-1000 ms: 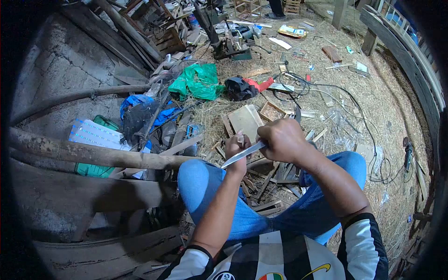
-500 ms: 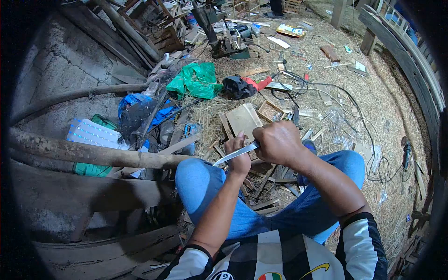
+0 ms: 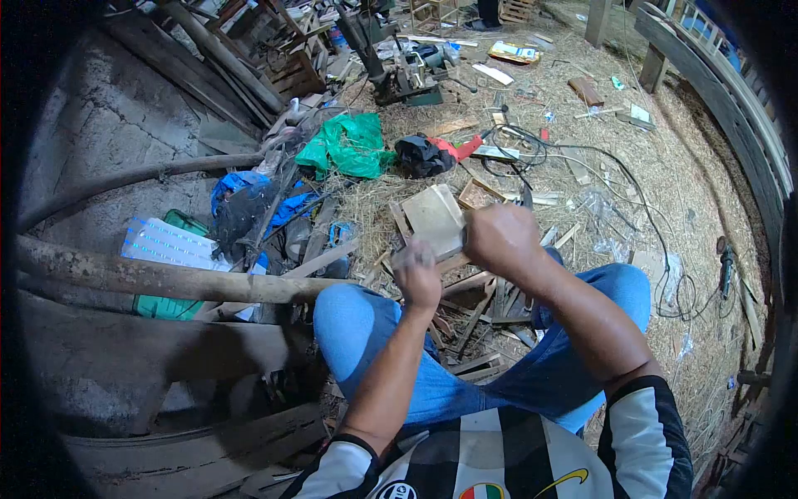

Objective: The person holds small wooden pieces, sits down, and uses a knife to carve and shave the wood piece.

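My right hand [image 3: 503, 239] is closed in a fist around the handle of a knife, held over the gap between my knees. The knife's blade is smeared by motion and hardly shows against the wood behind it. Close by on the left, my left hand [image 3: 418, 279] is raised above my left knee. Its fingers are blurred, so whether they grip anything cannot be made out. Just beyond both hands lies a pale wooden board [image 3: 432, 218], with a small wooden box [image 3: 480, 195] beside it.
Wood scraps [image 3: 478, 320] litter the ground between my legs. A thick pole [image 3: 166, 274] runs along the left, near a green plastic bag [image 3: 345, 145]. Black cable [image 3: 615, 154] loops across the straw to an angle grinder [image 3: 726, 268] at the right.
My left hand has moved slightly down and its fingers have blurred. The knife blade, clear across the left palm before, is now smeared. My right fist has shifted slightly right.
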{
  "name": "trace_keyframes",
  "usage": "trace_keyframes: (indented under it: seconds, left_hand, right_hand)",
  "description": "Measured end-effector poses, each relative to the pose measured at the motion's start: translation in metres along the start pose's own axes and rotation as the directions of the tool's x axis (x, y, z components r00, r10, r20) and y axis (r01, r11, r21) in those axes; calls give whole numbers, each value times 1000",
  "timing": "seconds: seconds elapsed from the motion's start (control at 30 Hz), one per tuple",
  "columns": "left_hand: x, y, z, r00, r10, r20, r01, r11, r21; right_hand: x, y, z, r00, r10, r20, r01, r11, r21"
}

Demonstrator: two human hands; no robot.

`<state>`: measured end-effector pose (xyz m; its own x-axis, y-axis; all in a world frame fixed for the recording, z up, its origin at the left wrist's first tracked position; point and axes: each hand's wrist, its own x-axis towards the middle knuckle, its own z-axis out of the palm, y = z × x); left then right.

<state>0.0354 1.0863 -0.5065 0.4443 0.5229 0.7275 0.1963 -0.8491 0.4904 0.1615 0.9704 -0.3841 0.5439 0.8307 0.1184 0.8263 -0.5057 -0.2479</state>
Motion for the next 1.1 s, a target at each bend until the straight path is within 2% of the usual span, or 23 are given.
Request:
trace_keyframes:
  seconds: [0.03, 0.07, 0.1, 0.13, 0.17, 0.2, 0.27, 0.3, 0.33, 0.37, 0.43, 0.47, 0.53, 0.57, 0.63, 0.67, 0.7, 0.77, 0.8, 0.83, 0.97, 1.03, 1.1]
  left_hand:
    - [3, 6, -3, 998, 45, -42, -42, 997, 64]
    - [3, 14, -12, 997, 55, 45, -33, 917, -397]
    - [4, 13, -15, 994, 78, 81, -14, 801, -599]
    - [5, 13, -19, 988, 101, 116, 24, 642, -766]
    - [6, 6, -17, 982, -9, 191, 159, 592, -790]
    - [7, -3, -12, 956, -110, 271, 287, 523, -803]
    - [0, -15, -2, 970, -111, 215, 232, 682, -694]
    - [-4, -21, 2, 976, -112, 187, 206, 752, -627]
    - [11, 0, -9, 999, -35, -28, 25, 953, -302]
    - [3, -4, -5, 995, -67, -73, 45, 963, -267]
    - [-6, -6, 0, 978, -129, -162, 95, 975, -203]
    - [-11, -8, -2, 959, -279, -55, 231, 877, -422]
    - [3, -4, -9, 988, 68, -137, -83, 990, -114]
    - [4, -4, -9, 988, 69, -136, -85, 990, -114]
    - [3, -6, -6, 982, 113, -154, -114, 994, 3]
    - [-3, -10, -1, 982, 114, -150, -116, 993, 0]
    - [-7, -12, 3, 991, -51, -122, 13, 955, -296]
    - [-15, -15, 8, 978, -202, -42, 144, 815, -562]
    - [-6, -6, 2, 992, -64, -112, 21, 936, -352]
    - [0, 1, -3, 985, 87, -149, -104, 988, -115]
    - [7, 7, -7, 973, 133, -188, -141, 990, -27]
    - [8, 8, -11, 979, 154, -133, -151, 988, 33]
    - [3, 3, -9, 980, 141, -141, -143, 990, -6]
  right_hand:
    - [10, 14, 1, 971, 229, 63, -231, 973, 12]
    - [16, 32, -6, 953, 302, 37, -303, 953, 5]
    - [22, 44, -13, 927, 374, 28, -374, 927, 10]
    - [22, 49, -16, 935, 350, -66, -349, 937, 20]
    - [23, 51, -21, 936, 315, -159, -316, 949, 20]
    - [23, 46, -24, 939, 305, -161, -307, 952, 11]
    - [8, 23, -23, 968, 209, -139, -204, 978, 53]
    - [3, 12, -21, 986, 121, -113, -120, 993, 13]
    - [-3, 1, -20, 991, 37, -125, -30, 998, 54]
    - [-8, -7, -19, 989, -43, -140, 56, 994, 93]
    - [-14, -21, -21, 990, -96, -106, 108, 988, 112]
    - [-16, -25, -20, 986, -151, -73, 160, 979, 125]
    - [-16, -28, -9, 979, -176, -104, 188, 975, 115]
    - [-16, -29, -6, 971, -193, -139, 209, 972, 105]
    - [-16, -32, -11, 977, -184, -106, 193, 978, 82]
    - [-16, -32, -13, 981, -182, -69, 188, 979, 84]
    - [-16, -31, -14, 983, -180, -31, 182, 979, 87]
    - [-17, -29, -14, 984, -174, -24, 175, 980, 89]
    - [-17, -28, -15, 985, -174, -18, 175, 980, 91]
    - [-17, -28, -14, 985, -174, -17, 175, 980, 91]
    - [-17, -28, -13, 982, -184, -29, 186, 978, 94]
    - [-17, -29, -12, 982, -189, -20, 190, 978, 90]
    - [-17, -29, -11, 983, -181, -15, 182, 980, 78]
